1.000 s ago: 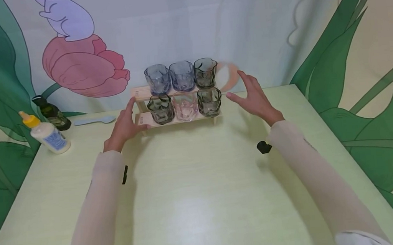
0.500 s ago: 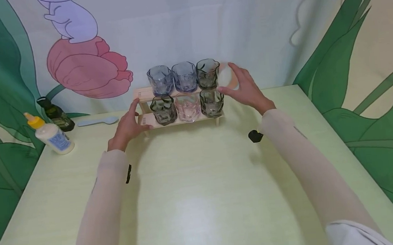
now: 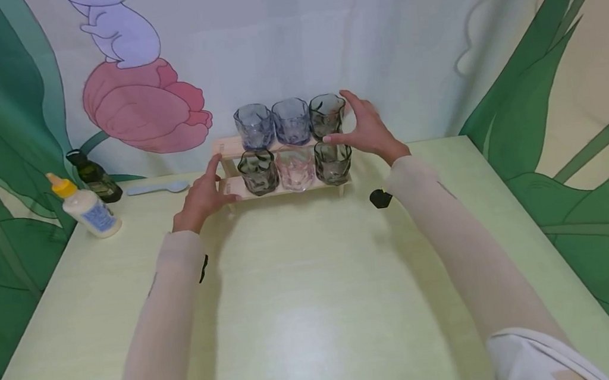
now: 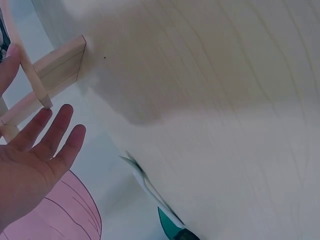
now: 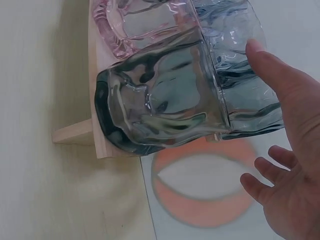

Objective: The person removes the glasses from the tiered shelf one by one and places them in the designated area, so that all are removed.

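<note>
I have the right hand (image 3: 368,128) spread loosely around the smoky-grey, wavy-walled glass (image 3: 329,113) at the right end of the back row, thumb across its front and fingers off to the side. It is not clenched, and I cannot tell whether the thumb touches. The left hand (image 3: 203,198) is loose too, fingers extended at the left end of the two-tier pale wooden stand (image 3: 227,146), thumb at the lower tier's front edge.

Crowding is what worries me: the glasses sit almost wall to wall, so a sideways nudge from my thumb might knock this one into the blue-grey rippled glass (image 3: 292,121) beside it, or clip the translucent grey tumbler (image 3: 333,164) in front. Pushing with the left hand could also skew the slim-legged stand and rattle everything on it. Slick, curved walls would probably give poor purchase.

The smoky-grey glass stands upright on the upper tier, see-through, its sides dimpled and its rim uneven, the lower part partly hidden behind my thumb.
</note>
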A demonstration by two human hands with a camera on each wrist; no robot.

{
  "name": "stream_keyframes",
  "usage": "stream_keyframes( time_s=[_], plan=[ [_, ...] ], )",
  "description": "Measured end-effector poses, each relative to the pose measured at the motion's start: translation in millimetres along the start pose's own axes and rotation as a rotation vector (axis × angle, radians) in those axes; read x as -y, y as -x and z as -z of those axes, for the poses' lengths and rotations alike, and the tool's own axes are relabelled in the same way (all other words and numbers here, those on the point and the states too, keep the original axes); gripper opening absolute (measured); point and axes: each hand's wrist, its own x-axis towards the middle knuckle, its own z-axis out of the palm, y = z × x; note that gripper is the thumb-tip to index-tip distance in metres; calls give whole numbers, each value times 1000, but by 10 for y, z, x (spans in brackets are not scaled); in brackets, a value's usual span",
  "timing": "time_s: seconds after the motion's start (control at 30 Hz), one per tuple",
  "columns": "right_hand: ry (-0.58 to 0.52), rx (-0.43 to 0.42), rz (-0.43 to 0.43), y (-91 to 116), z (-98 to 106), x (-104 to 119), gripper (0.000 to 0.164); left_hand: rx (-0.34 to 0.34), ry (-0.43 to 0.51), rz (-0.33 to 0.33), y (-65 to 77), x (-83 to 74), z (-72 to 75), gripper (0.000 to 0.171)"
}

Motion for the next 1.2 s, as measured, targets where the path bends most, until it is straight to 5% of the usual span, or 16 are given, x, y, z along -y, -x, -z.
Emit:
stream_keyframes(
  time_s=[1.2],
  plan=[
    [-56, 49, 3, -417, -176, 139, 103, -38, -18, 2, 9, 28, 1, 106]
  ],
)
